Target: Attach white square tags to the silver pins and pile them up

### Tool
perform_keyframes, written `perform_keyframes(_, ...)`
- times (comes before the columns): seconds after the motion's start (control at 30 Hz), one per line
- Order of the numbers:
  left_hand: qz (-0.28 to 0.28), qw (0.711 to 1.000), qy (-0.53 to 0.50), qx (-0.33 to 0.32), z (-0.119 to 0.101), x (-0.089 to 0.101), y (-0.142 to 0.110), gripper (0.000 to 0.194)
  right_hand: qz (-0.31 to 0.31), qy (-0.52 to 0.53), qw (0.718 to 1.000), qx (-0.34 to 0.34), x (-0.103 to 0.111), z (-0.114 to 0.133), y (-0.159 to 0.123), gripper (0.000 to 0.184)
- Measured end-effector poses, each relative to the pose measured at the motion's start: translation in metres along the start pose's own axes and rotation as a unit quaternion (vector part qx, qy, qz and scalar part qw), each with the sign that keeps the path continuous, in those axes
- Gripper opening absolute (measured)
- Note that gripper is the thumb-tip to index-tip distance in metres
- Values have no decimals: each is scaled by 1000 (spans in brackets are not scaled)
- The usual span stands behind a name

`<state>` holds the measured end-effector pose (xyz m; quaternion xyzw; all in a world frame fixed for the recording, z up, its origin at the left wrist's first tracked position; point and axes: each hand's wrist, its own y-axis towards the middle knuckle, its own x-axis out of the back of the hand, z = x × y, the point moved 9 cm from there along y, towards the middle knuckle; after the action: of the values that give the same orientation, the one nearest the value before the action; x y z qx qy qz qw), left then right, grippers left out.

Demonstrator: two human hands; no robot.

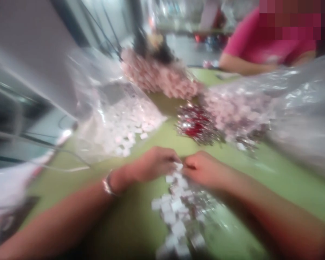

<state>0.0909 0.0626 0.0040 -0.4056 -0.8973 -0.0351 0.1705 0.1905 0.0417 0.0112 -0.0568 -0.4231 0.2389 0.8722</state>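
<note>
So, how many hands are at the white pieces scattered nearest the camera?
2: the left hand and the right hand, close together at the far end of those white pieces. It's blurred, but no other hand shows there.

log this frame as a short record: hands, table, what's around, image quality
left hand: fingers curled at a small white piece; bracelet on the wrist
right hand: facing the left at the same piece; exact grip unclear
below hands: loose white pieces
surface: green table
beyond, left: clear bag with white pieces
beyond, centre: pink bundle, silver-and-red bundle
background: person in pink shirt
image: blurred
</note>
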Motion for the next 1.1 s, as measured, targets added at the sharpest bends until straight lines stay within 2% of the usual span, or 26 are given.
perform_keyframes(0.07, -44, 998, -8, 32, 5, 3, 2, 10, -22, -23, 999, -5, 3, 0, 1, 27)
perform_keyframes(0.13, -113, 991, -48, 62, 12, 10, 2, 13, -57, 3, 998, -25, 9, -4, 2, 24)
perform_keyframes(0.2, -158, 981, -87, 67, 16, 13, 2, 17, -86, 29, 995, -38, 14, -7, 3, 23)
perform_keyframes(0.43, -200, 976, -70, 46, 15, 21, 0, 15, -102, -11, 995, -2, 15, -8, 7, 32)
perform_keyframes(0.57, -183, 982, -34, 45, 15, 19, -1, 14, -100, -14, 995, 10, 7, -6, 9, 29)
perform_keyframes(0.7, -164, 984, 59, 21, 11, 16, -1, 13, -77, -3, 997, -10, -3, -7, 9, 24)
perform_keyframes(0.8, -157, 983, 97, 7, 7, 16, 2, 13, -54, -12, 998, -1, 3, -6, 9, 23)
perform_keyframes(0.87, -156, 981, 112, 1, 6, 17, 5, 14, -47, -47, 997, 40, 16, -3, 12, 21)
perform_keyframes(0.9, -157, 980, 124, -5, 5, 17, 6, 15, -60, -71, 993, 66, 25, -3, 14, 21)
perform_keyframes(0.97, -150, 976, 155, -17, 3, 14, 9, 17, -199, -138, 965, 101, 59, -5, 16, 23)
perform_keyframes(1.0, -132, 977, 168, -23, 3, 9, 10, 17, -250, -172, 947, 103, 70, -9, 17, 24)
perform_keyframes(1.03, -106, 978, 177, -28, 3, 2, 11, 16, -274, -202, 936, 88, 74, -15, 20, 25)
perform_keyframes(1.1, -43, 981, 186, -39, 1, -12, 10, 22, -268, -271, 923, 53, 68, -26, 27, 22)
